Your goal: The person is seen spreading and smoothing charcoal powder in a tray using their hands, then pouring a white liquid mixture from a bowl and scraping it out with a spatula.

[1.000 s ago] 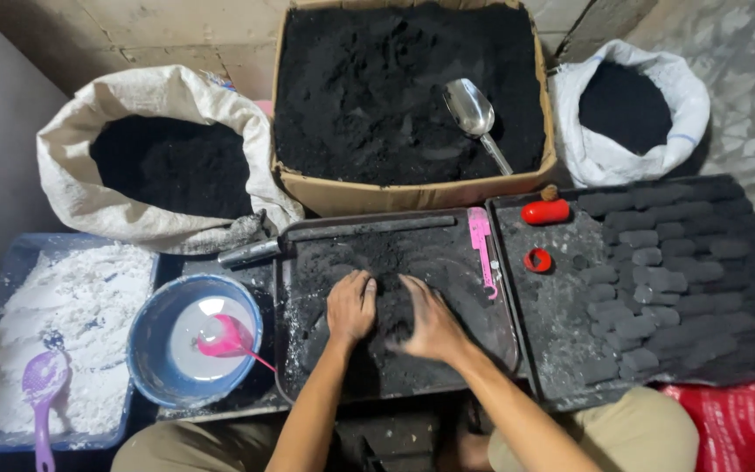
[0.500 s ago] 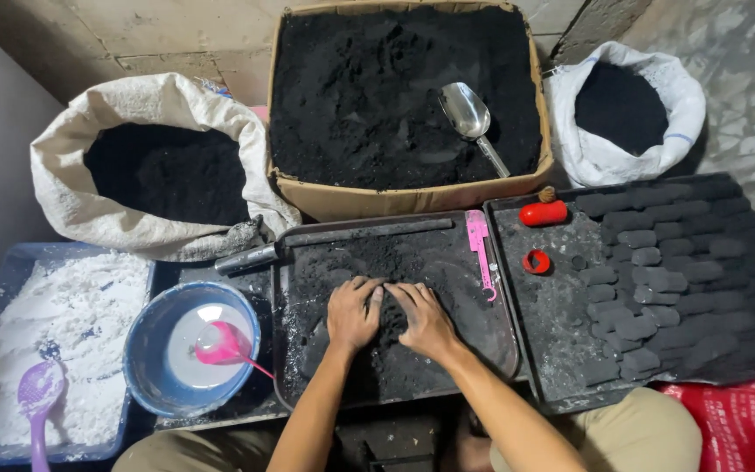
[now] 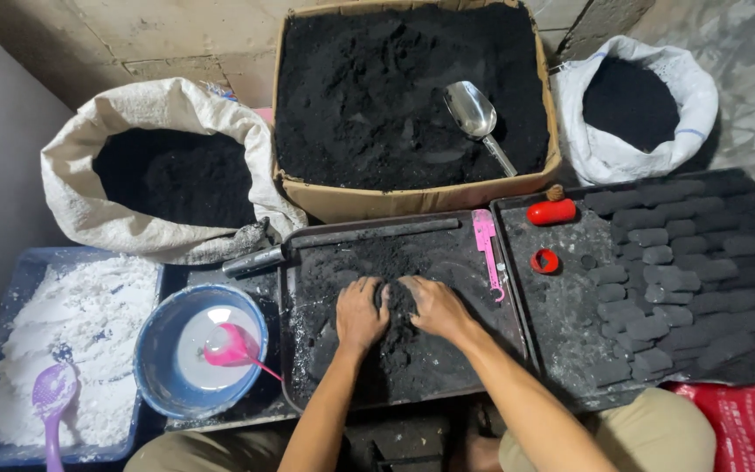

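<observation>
So the lump of black paste (image 3: 398, 301) sits in the middle of the dark metal tray (image 3: 447, 253) right in front of me, and both my hands are pressed down onto it. My left hand (image 3: 360, 313) is on its left side, fingers curled over the top, and my right hand (image 3: 430, 306) covers the right side, so only a strip of the lump shows between them. Neither hand is wrapped fully around anything, they're just cupped and pushing into the stuff, and my fingertips are buried, so can't say how deep.

A grey metal rod (image 3: 342, 240) lies along the tray's far edge and a pink scraper (image 3: 486, 245) lies along its right side. To the right is a second tray (image 3: 561, 306) with rows of black pressed bricks (image 3: 683, 262), a red cylinder (image 3: 551, 212) and a red ring (image 3: 544, 260); its right end is cut off.

Left of my tray there's a blue bowl (image 3: 155, 350) holding white liquid and a pink spoon (image 3: 229, 350), then a blue tub (image 3: 37, 271) of white powder with a purple spoon (image 3: 52, 398), partly out of view.

Behind it all: a cardboard box (image 3: 412, 199) of black powder with a steel scoop (image 3: 475, 114), a big white sack (image 3: 89, 210) on the left and a smaller white bag (image 3: 657, 149) on the right, both holding black powder. Something red (image 3: 744, 428) is clipped at the bottom right, can't tell what.
</observation>
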